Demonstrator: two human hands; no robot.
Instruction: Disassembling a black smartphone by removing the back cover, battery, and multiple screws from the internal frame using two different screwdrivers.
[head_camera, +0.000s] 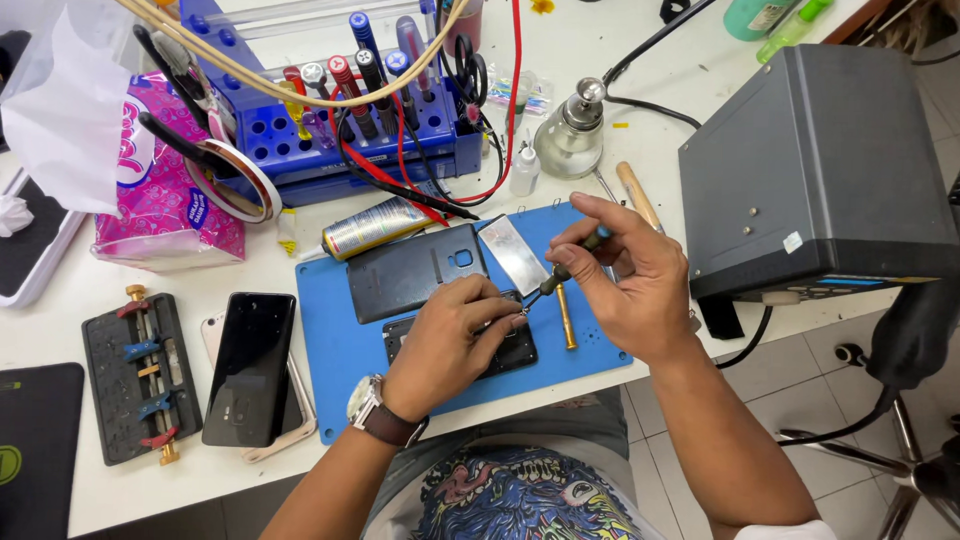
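Note:
My left hand rests on an opened dark phone body lying on a blue work mat, fingers pressing it down. My right hand pinches a small screwdriver with a blue cap, its tip pointing down-left to the phone body beside my left fingertips. A dark phone back cover lies on the mat just behind my left hand. A thin silver plate and a brass-coloured tool lie beside it.
A black phone and a black clamp fixture lie to the left. A blue tool rack with screwdrivers and cables stands behind, next to a pink tissue pack, a glue tube and a glass dispenser bottle. A grey machine sits at right.

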